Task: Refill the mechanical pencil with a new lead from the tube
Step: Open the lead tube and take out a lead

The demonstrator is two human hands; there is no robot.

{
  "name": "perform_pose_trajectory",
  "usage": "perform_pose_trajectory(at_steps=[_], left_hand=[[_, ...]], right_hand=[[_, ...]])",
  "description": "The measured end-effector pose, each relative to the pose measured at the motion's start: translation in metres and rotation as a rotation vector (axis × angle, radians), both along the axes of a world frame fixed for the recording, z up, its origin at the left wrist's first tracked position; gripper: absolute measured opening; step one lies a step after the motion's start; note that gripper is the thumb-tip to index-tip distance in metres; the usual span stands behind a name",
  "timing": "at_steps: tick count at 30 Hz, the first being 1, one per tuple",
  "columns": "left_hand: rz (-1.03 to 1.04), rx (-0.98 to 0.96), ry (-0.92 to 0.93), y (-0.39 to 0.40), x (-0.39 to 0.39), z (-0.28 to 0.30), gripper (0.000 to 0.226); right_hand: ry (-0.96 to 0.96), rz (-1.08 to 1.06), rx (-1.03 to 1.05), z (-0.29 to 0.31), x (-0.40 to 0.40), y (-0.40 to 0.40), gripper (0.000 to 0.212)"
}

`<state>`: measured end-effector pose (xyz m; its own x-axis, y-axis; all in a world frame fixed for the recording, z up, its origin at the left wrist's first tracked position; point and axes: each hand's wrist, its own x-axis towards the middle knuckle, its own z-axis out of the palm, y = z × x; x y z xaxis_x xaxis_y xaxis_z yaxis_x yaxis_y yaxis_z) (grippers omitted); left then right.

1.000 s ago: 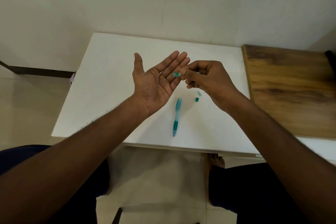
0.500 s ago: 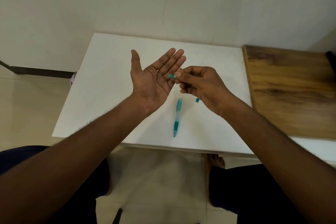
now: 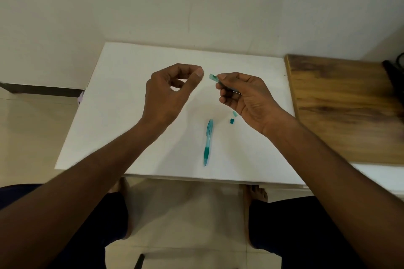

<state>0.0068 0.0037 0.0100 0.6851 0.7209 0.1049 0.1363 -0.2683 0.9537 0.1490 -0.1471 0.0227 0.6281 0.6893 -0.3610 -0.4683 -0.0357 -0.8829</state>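
A teal mechanical pencil [image 3: 208,142] lies on the white table [image 3: 122,116], its tip toward me. My right hand [image 3: 244,96] holds the small clear teal lead tube [image 3: 213,77], whose open end points left toward my left hand. My left hand [image 3: 168,91] hovers above the table with its back up, thumb and forefinger pinched together close to the tube's mouth. Whether a lead sits between those fingertips is too fine to see. Two small teal caps [image 3: 231,121] lie on the table just under my right hand.
A brown wooden board [image 3: 345,111] adjoins the white table on the right. A dark object [image 3: 393,72] sits at the board's far right edge. A white wall stands behind the table. My knees and bare feet are below the table's front edge.
My left hand turned from an open, palm-up pose to a back-up pinch. My right hand drew the tube away from the palm and now holds it beside the pinched fingertips.
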Motion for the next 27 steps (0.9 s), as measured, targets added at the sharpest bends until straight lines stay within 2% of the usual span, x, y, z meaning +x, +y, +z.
perform_pose_trajectory(at_steps=[2,3,4,6,8,9,11,15,20,24,27], left_hand=[[-0.024,-0.038,0.019,-0.002,0.002,-0.001,0.026],[-0.028,-0.111,0.03,-0.003,0.003,-0.004,0.028],[-0.022,-0.249,0.041,-0.006,0.004,-0.006,0.033],[-0.003,-0.719,0.023,-0.014,0.005,-0.01,0.055],[-0.004,-1.148,-0.059,-0.023,0.003,-0.016,0.078],[-0.02,-1.248,-0.097,-0.026,0.002,-0.02,0.086],[-0.065,-1.314,-0.156,-0.03,0.0,-0.021,0.094],[-0.137,-1.368,-0.309,-0.026,0.002,-0.015,0.096],[-0.208,-1.368,-0.435,-0.02,0.003,-0.008,0.1],[-0.238,-1.344,-0.454,-0.018,0.003,-0.005,0.103],[-0.196,-1.293,-0.393,-0.016,0.004,0.001,0.096]], right_hand=[[-0.07,0.0,-0.039,0.0,-0.002,0.001,0.007],[-0.164,0.001,-0.08,0.001,-0.002,0.0,0.006],[-0.317,0.005,-0.143,0.001,-0.002,-0.001,0.005],[-0.68,0.053,-0.273,0.002,-0.004,-0.004,0.004],[-0.917,0.172,-0.339,0.001,-0.012,-0.006,0.006],[-0.986,0.229,-0.356,0.0,-0.018,-0.006,0.006],[-1.057,0.276,-0.366,-0.002,-0.029,-0.004,0.006],[-1.033,0.242,-0.39,-0.002,-0.027,-0.002,0.005],[-0.796,0.171,-0.361,0.0,-0.02,0.001,0.008],[-0.666,0.121,-0.334,-0.002,-0.02,0.004,0.016],[-0.581,0.106,-0.266,-0.001,-0.018,0.004,0.015]])
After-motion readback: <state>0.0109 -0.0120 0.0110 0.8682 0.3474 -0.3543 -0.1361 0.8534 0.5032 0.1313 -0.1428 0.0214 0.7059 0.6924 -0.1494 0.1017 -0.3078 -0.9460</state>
